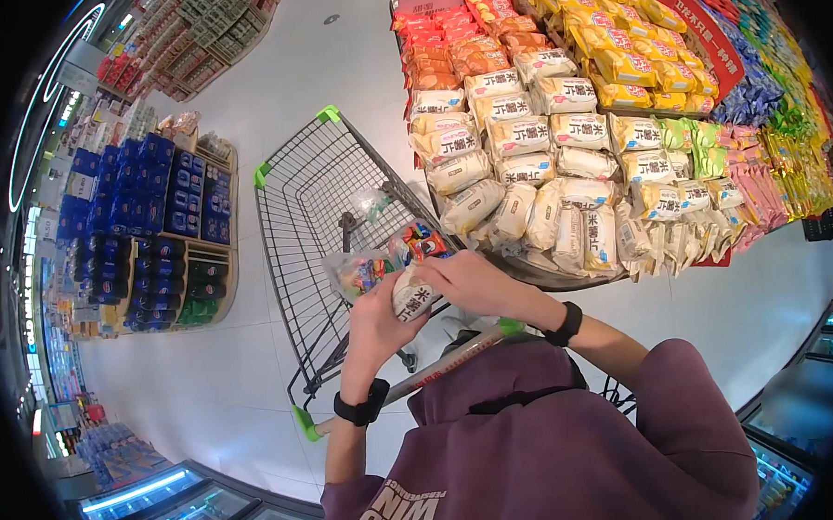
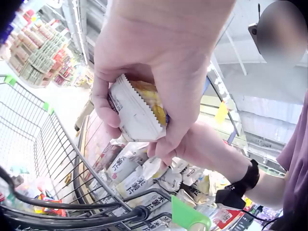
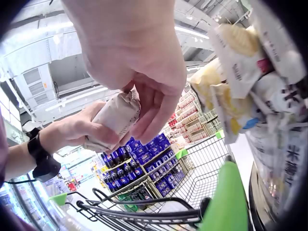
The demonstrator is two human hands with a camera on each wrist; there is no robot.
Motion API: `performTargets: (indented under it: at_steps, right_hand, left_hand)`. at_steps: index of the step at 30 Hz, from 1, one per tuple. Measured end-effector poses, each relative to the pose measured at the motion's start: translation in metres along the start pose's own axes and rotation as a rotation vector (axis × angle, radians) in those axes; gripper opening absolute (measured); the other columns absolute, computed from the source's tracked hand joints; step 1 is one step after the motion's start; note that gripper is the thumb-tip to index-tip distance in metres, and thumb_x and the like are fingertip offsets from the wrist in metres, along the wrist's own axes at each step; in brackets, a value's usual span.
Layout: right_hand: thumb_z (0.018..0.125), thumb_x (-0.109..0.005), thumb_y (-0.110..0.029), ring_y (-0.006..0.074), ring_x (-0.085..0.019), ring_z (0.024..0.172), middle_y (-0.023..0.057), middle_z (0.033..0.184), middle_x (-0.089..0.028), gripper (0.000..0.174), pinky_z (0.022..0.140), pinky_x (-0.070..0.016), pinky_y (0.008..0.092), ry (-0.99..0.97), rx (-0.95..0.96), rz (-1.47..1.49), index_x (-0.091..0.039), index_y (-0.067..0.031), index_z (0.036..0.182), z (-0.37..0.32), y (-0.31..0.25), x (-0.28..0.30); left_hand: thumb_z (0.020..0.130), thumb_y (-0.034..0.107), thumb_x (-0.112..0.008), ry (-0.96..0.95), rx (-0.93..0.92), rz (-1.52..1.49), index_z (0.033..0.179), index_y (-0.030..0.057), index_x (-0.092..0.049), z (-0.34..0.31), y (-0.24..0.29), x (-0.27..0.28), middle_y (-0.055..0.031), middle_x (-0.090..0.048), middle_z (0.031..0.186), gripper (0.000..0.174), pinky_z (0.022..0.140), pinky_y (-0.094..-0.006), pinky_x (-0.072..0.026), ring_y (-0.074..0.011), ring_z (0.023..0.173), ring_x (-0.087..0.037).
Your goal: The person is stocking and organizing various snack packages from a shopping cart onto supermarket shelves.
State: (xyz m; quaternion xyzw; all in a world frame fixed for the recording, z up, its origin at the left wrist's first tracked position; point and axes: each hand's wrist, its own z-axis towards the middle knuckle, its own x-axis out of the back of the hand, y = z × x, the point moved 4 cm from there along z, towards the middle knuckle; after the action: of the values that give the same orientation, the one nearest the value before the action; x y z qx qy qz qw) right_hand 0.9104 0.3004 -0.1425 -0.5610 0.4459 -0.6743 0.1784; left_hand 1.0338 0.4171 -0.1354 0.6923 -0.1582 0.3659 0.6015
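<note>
The left hand (image 1: 380,328) curls its fingers and thumb round a white packet (image 1: 412,295), while the right hand (image 1: 469,282) pinches the packet's far end. The packet, printed with dark characters (its wrapper has a zigzag edge, seen best from the left wrist), is held above the near end of a wire cart (image 1: 313,185). A dark band (image 1: 361,404) circles the left wrist; another (image 1: 564,324) circles the right, below a purple sleeve (image 1: 692,392). Just beyond the hands, brightly coloured bags (image 1: 422,242) lie in the cart, with a clear bag (image 1: 371,204) farther in. The cart has green corners and a handle (image 1: 453,359) close to the person's body. Right of it, a display (image 1: 580,276) bears rows of similar white packets, with orange, red and yellow ones behind. Well to the left stand blue packs (image 1: 152,169) and dark bottles (image 1: 159,269).
</note>
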Motion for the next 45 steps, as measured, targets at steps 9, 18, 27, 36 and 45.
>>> performTargets:
  at_steps: [9, 18, 27, 36, 45]
  right_hand:
    - [0.099, -0.054, -0.017, 0.0413, -0.061, 0.069, 0.0218, 0.075, -0.062, 0.016, 0.06, -0.0465, 0.0452, 0.136, 0.0, 0.094, -0.055, -0.0009, 0.098, -0.086, 0.002, 0.072]
    - [0.101, -0.051, -0.013, 0.0148, -0.066, 0.057, 0.0071, 0.067, -0.061, 0.016, 0.052, -0.0484, 0.0267, 0.457, -0.085, 0.382, -0.055, 0.0016, 0.098, -0.12, 0.017, 0.126]
    - [0.102, -0.05, -0.016, 0.0119, -0.062, 0.056, 0.0063, 0.065, -0.057, 0.017, 0.052, -0.0468, 0.027, 0.471, -0.082, 0.293, -0.053, -0.0004, 0.095, -0.138, 0.023, 0.141]
    - [0.102, -0.049, -0.02, 0.0214, -0.053, 0.051, 0.0113, 0.062, -0.052, 0.022, 0.051, -0.0415, 0.0326, 0.425, -0.035, 0.21, -0.052, -0.0011, 0.094, -0.106, 0.02, 0.133]
    - [0.101, -0.051, -0.019, 0.0201, -0.044, 0.051, 0.0119, 0.062, -0.049, 0.025, 0.052, -0.0365, 0.0333, 0.46, -0.002, 0.168, -0.054, 0.0004, 0.085, -0.065, -0.002, 0.128]
  left_hand:
    - [0.068, 0.031, -0.086, -0.019, -0.096, -0.004, 0.111, 0.0031, -0.067, 0.0, 0.09, -0.029, -0.0149, -0.071, 0.095, 0.055, 0.075, -0.0365, -0.056, -0.0293, 0.082, -0.071]
    - [0.093, 0.013, -0.069, 0.359, 0.166, -0.91, 0.114, 0.0022, -0.06, 0.007, 0.118, -0.049, -0.0046, -0.068, 0.095, 0.026, 0.067, -0.0225, -0.0503, -0.0073, 0.083, -0.064]
    - [0.101, 0.02, -0.057, 0.458, 0.155, -0.874, 0.095, 0.0035, -0.058, 0.003, 0.129, -0.081, 0.0035, -0.057, 0.075, 0.018, 0.061, -0.0195, -0.0389, -0.0017, 0.068, -0.048]
    - [0.103, 0.015, -0.051, 0.472, 0.116, -0.61, 0.093, 0.0005, -0.054, 0.002, 0.109, -0.063, -0.0007, -0.057, 0.074, 0.018, 0.06, -0.0233, -0.0434, -0.0053, 0.065, -0.051]
    - [0.105, 0.015, -0.044, 0.559, -0.054, -0.806, 0.098, 0.0003, -0.053, 0.009, 0.085, -0.028, -0.014, -0.054, 0.131, 0.019, 0.099, -0.0292, -0.0421, -0.014, 0.112, -0.053]
